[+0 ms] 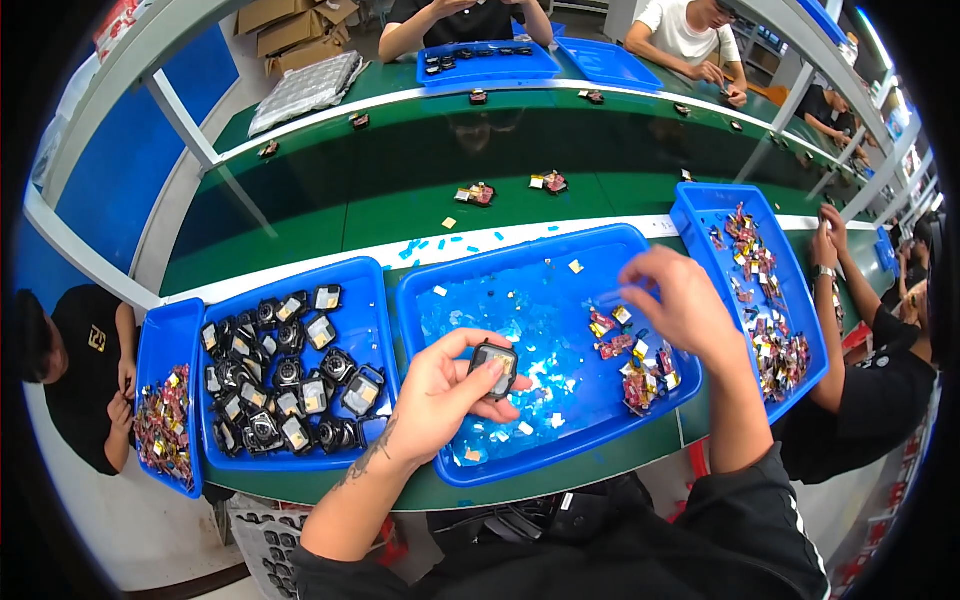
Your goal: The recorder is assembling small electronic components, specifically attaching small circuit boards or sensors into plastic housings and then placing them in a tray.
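Observation:
My left hand [440,395] grips a black watch case [493,368] with a pale face, the thumb pressed across it, above the middle blue tray [480,472]. Over that tray's right half, my right hand [675,295] is raised, slightly blurred, with thumb and fingers pinched together. A thin translucent blue piece of film [606,298] shows at its fingertips. Scraps of blue film [545,375] and small pale bits litter the tray's bottom. Beneath my right hand lie several small red circuit boards [640,388] with yellow and white parts.
At the left, a blue tray [385,300] holds many black watch cases [290,375]. Outer trays [165,320] [690,205] hold circuit boards. Beyond runs a green conveyor [400,190] carrying scattered boards [548,182]. Metal frame posts [180,120] flank the bench; co-workers [690,45] sit opposite and at both sides.

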Tool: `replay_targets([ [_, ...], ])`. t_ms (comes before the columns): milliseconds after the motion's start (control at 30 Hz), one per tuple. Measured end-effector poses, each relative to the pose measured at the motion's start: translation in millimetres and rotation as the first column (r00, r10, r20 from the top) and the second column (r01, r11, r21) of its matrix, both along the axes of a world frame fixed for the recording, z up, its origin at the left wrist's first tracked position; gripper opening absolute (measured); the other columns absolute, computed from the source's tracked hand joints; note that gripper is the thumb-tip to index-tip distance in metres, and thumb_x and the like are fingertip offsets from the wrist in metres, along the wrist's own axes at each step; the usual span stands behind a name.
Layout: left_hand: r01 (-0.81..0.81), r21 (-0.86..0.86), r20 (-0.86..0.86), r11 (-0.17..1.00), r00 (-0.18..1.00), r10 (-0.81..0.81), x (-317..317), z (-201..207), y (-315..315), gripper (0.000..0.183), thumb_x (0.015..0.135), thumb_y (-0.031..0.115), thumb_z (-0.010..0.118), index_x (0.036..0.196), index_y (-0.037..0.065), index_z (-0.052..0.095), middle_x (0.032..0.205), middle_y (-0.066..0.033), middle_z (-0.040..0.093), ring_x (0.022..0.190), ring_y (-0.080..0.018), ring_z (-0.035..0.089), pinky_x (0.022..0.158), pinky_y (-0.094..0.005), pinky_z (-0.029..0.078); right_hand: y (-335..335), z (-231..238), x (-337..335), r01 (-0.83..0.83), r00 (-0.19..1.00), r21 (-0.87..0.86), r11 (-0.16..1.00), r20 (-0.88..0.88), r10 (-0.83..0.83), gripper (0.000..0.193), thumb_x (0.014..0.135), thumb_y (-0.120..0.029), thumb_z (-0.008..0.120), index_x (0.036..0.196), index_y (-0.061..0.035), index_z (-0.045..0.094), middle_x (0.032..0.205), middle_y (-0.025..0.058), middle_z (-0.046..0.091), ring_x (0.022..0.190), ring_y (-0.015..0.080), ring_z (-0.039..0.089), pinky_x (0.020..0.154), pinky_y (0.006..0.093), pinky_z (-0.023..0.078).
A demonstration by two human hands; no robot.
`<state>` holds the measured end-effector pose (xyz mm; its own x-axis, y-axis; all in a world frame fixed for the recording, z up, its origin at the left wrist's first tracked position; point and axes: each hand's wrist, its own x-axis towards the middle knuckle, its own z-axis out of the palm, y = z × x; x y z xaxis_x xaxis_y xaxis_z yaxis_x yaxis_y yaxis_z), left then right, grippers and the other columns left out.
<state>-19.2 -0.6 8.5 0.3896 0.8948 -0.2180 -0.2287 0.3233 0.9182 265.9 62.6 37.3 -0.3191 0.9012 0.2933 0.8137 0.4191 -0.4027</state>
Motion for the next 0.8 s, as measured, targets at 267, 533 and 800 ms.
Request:
replay_targets([
  [267, -0.104, 0.018, 0.063, 0.994, 0.993, 0.103, 3.6, -8.0, 1.8, 0.026, 0.097, 0.011, 0.053, 0.122, 0.002, 0.051, 0.115, -0.0203, 0.062, 0.083, -0.0203, 0.069, 0.075, -0.0330, 0.060, -22.6, -28.2, 11.0, 0.052, 0.999, -0.072, 0.996, 0.015, -0.051, 0.007, 0.083, -0.007, 0.065, 0.085, -0.0010, 0.062, 0.079, 0.0155, 0.064, 0.074, 0.0342, 0.063, 0.068, 0.0402, 0.050],
  [533, -0.033, 0.630, -0.306, 0.776, 0.908, 0.286, 4.9, -5.5, -0.9, 0.027, 0.082, 0.006, 0.072, 0.108, 0.007, 0.071, 0.109, -0.0097, 0.059, 0.100, -0.0179, 0.058, 0.085, -0.0281, 0.049, -46.2, 21.5, -36.5, -0.297, 0.902, -0.448, 0.843, -0.421, 0.094, 0.007, 0.090, -0.004, 0.060, 0.091, 0.0022, 0.064, 0.079, 0.0081, 0.067, 0.072, 0.0141, 0.065, 0.066, 0.0280, 0.052],
  [800, 0.094, 0.456, -0.339, 0.885, 0.938, 0.074, 10.5, -10.6, 3.5, 0.016, 0.078, 0.009, 0.078, 0.092, 0.003, 0.073, 0.094, -0.0096, 0.068, 0.089, -0.0174, 0.062, 0.083, -0.0312, 0.048, -43.7, 18.7, -69.6, -0.365, 0.853, -0.497, 0.787, -0.517, 0.070, 0.008, 0.090, -0.002, 0.062, 0.096, 0.0038, 0.065, 0.086, 0.0084, 0.067, 0.078, 0.0125, 0.065, 0.070, 0.0252, 0.054],
])
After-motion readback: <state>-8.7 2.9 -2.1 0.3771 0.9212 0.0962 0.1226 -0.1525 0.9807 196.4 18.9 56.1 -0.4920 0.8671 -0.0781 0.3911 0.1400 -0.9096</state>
